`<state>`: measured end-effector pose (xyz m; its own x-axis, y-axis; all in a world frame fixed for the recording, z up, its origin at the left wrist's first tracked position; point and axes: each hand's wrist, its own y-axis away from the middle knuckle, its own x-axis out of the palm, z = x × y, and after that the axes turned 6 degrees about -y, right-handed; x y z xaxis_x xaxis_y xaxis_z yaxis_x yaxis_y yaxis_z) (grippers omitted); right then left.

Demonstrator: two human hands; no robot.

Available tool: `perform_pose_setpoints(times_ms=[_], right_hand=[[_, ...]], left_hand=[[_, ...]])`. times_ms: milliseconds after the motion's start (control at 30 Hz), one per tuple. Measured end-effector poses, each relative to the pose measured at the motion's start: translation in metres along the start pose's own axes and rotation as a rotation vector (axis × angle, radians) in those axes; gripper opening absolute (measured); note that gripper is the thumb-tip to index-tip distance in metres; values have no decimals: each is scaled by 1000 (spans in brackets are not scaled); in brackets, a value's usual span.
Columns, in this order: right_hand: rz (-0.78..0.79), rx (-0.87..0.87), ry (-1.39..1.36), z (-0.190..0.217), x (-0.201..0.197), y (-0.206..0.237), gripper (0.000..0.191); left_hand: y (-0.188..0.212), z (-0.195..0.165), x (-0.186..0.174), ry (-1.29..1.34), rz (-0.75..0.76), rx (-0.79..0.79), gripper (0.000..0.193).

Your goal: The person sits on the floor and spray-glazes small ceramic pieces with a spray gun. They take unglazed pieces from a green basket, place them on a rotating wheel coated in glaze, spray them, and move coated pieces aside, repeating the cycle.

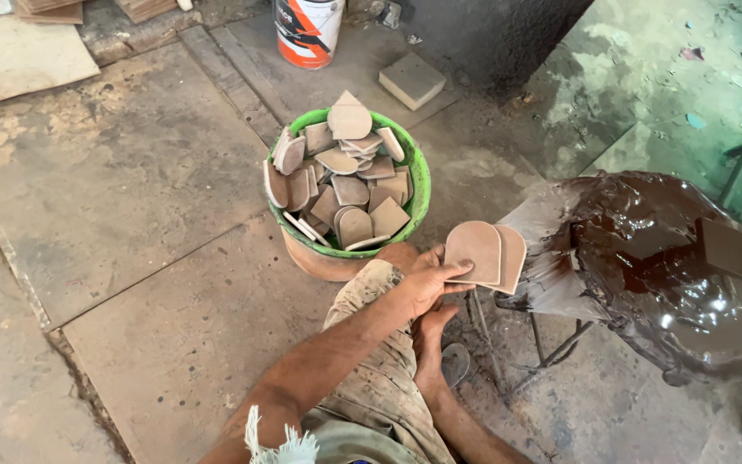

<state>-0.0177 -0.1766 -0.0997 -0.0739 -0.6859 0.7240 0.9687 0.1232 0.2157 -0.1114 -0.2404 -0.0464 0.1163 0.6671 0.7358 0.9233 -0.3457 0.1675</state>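
Note:
My left hand (pixel 427 279) grips two flat, arch-shaped brown clay tiles (pixel 474 251), held fanned side by side just right of a green bucket (pixel 421 185). That bucket is heaped with several more tiles of the same shape (pixel 349 185). My right hand (pixel 433 331) sits directly under the left hand, partly hidden by it, and I cannot make out whether it holds anything. To the right stands a basin full of glossy dark brown liquid (pixel 646 258), with one tile (pixel 732 249) lying at its far right side.
The basin rests on a thin metal stand (pixel 551 348). A white and orange pail (pixel 307 30) and a square stone block (pixel 411 80) stand at the back. My knee in stained trousers (pixel 371 292) presses against the bucket. Concrete slabs (pixel 130 172) stretch to the left.

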Motion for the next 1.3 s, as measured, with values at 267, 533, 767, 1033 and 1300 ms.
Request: perform_pose_setpoints(times_ms=[267, 533, 767, 1033, 1300], right_hand=[[542, -366, 556, 18, 24, 54, 95], [85, -54, 101, 5, -20, 18, 78], [-9, 10, -146, -2, -36, -10, 80], [58, 38, 153, 0, -19, 12, 79], [-1186, -682, 426, 153, -156, 297, 66]], left_hand=[[1, 19, 9, 16, 32, -49, 36], [1, 13, 16, -19, 31, -43, 44], [-11, 19, 12, 20, 42, -6, 44], [-14, 14, 19, 53, 55, 34, 41], [-30, -11, 74, -81, 80, 144, 27]])
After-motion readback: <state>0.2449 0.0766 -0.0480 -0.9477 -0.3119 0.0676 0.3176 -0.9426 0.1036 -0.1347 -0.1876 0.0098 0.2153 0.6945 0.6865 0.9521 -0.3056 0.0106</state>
